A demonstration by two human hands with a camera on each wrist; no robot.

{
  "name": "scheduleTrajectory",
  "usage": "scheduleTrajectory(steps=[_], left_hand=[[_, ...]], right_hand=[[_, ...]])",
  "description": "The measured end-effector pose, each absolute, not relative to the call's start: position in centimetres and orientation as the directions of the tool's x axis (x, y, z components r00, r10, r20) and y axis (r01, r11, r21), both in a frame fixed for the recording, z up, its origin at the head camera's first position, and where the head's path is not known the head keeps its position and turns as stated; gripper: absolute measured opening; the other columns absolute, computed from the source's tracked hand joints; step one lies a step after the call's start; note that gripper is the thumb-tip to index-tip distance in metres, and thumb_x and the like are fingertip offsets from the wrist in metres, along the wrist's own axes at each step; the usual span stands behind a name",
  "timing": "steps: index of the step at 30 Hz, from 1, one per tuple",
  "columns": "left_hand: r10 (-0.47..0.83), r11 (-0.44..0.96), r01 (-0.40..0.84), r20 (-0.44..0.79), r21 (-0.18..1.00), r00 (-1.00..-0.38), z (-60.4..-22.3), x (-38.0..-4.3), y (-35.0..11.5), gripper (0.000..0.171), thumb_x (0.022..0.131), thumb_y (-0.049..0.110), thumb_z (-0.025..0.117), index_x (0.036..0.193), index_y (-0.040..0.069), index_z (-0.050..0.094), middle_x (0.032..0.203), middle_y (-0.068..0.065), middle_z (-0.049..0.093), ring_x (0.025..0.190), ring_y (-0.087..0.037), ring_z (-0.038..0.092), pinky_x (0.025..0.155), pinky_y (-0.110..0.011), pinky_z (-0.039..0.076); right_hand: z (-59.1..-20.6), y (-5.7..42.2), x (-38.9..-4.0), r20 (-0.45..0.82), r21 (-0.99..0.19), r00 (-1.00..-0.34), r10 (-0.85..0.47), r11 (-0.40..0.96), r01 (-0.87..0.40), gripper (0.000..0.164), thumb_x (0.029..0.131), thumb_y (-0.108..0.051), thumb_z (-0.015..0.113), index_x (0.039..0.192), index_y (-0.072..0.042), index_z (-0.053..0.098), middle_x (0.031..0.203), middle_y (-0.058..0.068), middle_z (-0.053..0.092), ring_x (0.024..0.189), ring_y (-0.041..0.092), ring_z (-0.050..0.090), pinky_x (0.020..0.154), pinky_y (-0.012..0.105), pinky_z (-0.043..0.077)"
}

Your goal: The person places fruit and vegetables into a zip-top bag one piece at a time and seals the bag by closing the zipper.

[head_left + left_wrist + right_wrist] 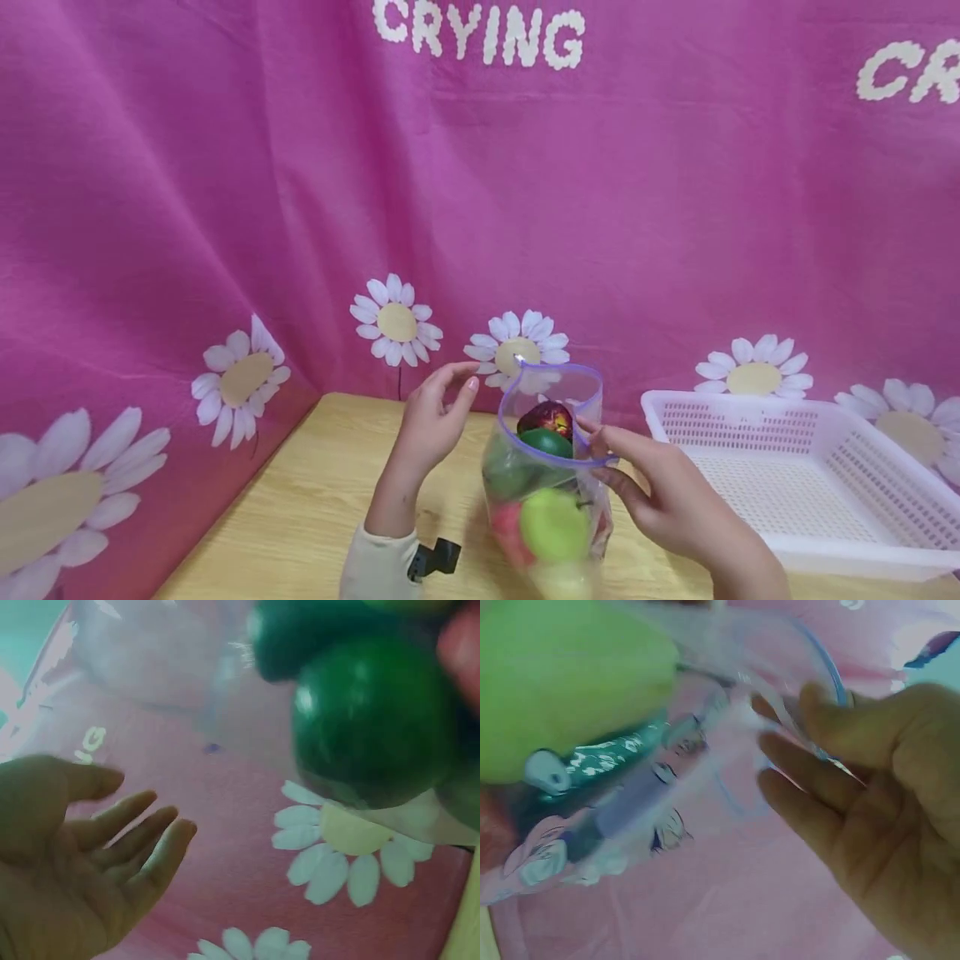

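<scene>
A clear zip bag (491, 467) with a purple rim stands on the table, its mouth open. Through its wall show a light green apple (555, 523), a pinkish-red fruit (510, 533) and a dark green round fruit (375, 727); a dark red fruit (545, 415) lies near the top. My right hand (675, 496) pinches the near right part of the rim between thumb and fingers. Left of the mouth, my left hand (437, 421) is held apart from the bag, fingers loosely bent around nothing. Printed figures mark the bag's side in the right wrist view.
To the right of the bag is a white plastic basket (795, 542) with perforated walls. The wooden table (300, 500) meets a pink cloth backdrop (637, 208) printed with daisies and white letters. A black mount (435, 558) sits at my left wrist.
</scene>
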State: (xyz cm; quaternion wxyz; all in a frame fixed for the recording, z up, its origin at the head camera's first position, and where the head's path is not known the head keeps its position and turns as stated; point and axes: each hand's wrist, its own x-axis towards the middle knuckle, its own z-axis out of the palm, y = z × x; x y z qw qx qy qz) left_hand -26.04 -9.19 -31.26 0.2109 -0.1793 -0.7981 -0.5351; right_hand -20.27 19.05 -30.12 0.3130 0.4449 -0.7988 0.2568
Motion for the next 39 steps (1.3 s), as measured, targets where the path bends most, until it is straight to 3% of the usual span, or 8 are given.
scheduleTrajectory(steps=[6, 11, 18, 22, 25, 28, 32, 39], left_hand=[[0.320, 0.274, 0.566, 0.481, 0.777, -0.816, -32.4, -26.9, -8.4, 0.050, 0.103, 0.011, 0.057, 0.151, 0.006, 0.046, 0.153, -0.013, 0.049, 0.142, -0.034, 0.044, 0.109, -0.058, 0.042], [0.338, 0.217, 0.575, 0.492, 0.789, -0.802, -33.4, -27.5, -7.4, 0.048, 0.104, 0.010, 0.056, 0.151, 0.005, 0.046, 0.138, -0.014, 0.061, 0.129, -0.028, 0.058, 0.105, -0.047, 0.049], [0.191, 0.305, 0.578, 0.546, 0.757, -0.816, -33.4, -28.0, -6.9, 0.013, 0.095, 0.013, 0.071, 0.106, 0.006, 0.073, 0.094, -0.005, 0.071, 0.089, -0.017, 0.065, 0.082, -0.031, 0.056], [0.121, 0.354, 0.635, 0.640, 0.686, -0.759, -32.6, -27.6, -8.1, 0.007, 0.092, 0.009, 0.074, 0.097, 0.004, 0.073, 0.091, -0.005, 0.071, 0.086, -0.018, 0.067, 0.081, -0.039, 0.058], [0.139, 0.383, 0.625, 0.627, 0.680, -0.767, -31.8, -26.8, -9.3, 0.006, 0.090, 0.007, 0.076, 0.095, 0.005, 0.075, 0.091, -0.003, 0.073, 0.088, -0.018, 0.069, 0.086, -0.043, 0.058], [0.209, 0.411, 0.582, 0.549, 0.702, -0.809, -30.8, -25.9, -10.4, 0.005, 0.090, 0.007, 0.076, 0.095, 0.008, 0.076, 0.090, 0.001, 0.075, 0.089, -0.016, 0.069, 0.087, -0.042, 0.058], [0.286, 0.446, 0.548, 0.467, 0.708, -0.837, -29.9, -25.0, -11.2, 0.006, 0.091, 0.010, 0.075, 0.096, 0.010, 0.077, 0.091, 0.002, 0.074, 0.085, -0.014, 0.067, 0.083, -0.036, 0.057], [0.375, 0.418, 0.592, 0.462, 0.690, -0.804, -29.7, -23.9, -11.4, 0.010, 0.092, 0.012, 0.074, 0.102, 0.013, 0.076, 0.090, 0.005, 0.073, 0.085, -0.010, 0.066, 0.083, -0.034, 0.057]], right_hand=[[-29.7, 20.8, -19.5, 0.661, -0.246, -0.401, -0.634, 0.323, -0.914, 0.036, 0.086, 0.008, 0.071, 0.108, -0.019, 0.063, 0.118, -0.003, 0.070, 0.118, 0.012, 0.064, 0.101, 0.015, 0.045], [-29.8, 21.9, -19.7, 0.618, -0.302, -0.390, -0.683, 0.252, -0.919, 0.042, 0.084, 0.014, 0.070, 0.110, -0.018, 0.062, 0.117, -0.003, 0.070, 0.120, 0.012, 0.063, 0.100, 0.015, 0.046], [-29.5, 23.2, -20.0, 0.685, -0.235, -0.402, -0.607, 0.339, -0.911, 0.047, 0.075, 0.019, 0.073, 0.104, -0.017, 0.064, 0.095, -0.010, 0.067, 0.094, 0.005, 0.064, 0.093, 0.014, 0.047], [-29.2, 24.5, -20.2, 0.756, -0.168, -0.414, -0.507, 0.460, -0.872, 0.007, 0.095, -0.011, 0.070, 0.094, -0.016, 0.064, 0.088, -0.012, 0.065, 0.087, 0.002, 0.061, 0.086, 0.013, 0.046], [-29.2, 25.8, -20.3, 0.784, -0.160, -0.443, -0.435, 0.548, -0.821, 0.023, 0.101, -0.035, 0.061, 0.089, -0.015, 0.065, 0.083, -0.013, 0.064, 0.083, -0.002, 0.058, 0.081, 0.012, 0.044], [-29.2, 26.6, -20.6, 0.787, -0.174, -0.492, -0.372, 0.631, -0.756, 0.010, 0.093, -0.015, 0.075, 0.086, -0.015, 0.067, 0.079, -0.012, 0.066, 0.083, -0.005, 0.057, 0.080, 0.010, 0.042], [-29.2, 26.7, -20.6, 0.770, -0.193, -0.565, -0.298, 0.735, -0.650, 0.034, 0.071, 0.012, 0.081, 0.091, -0.014, 0.070, 0.089, -0.003, 0.069, 0.091, -0.003, 0.058, 0.082, 0.015, 0.040], [-26.9, 20.3, -16.6, 0.854, -0.224, -0.481, -0.199, 0.694, -0.684, 0.034, 0.079, 0.008, 0.067, 0.112, -0.002, 0.071, 0.115, 0.014, 0.066, 0.108, 0.024, 0.059, 0.103, 0.010, 0.035]])
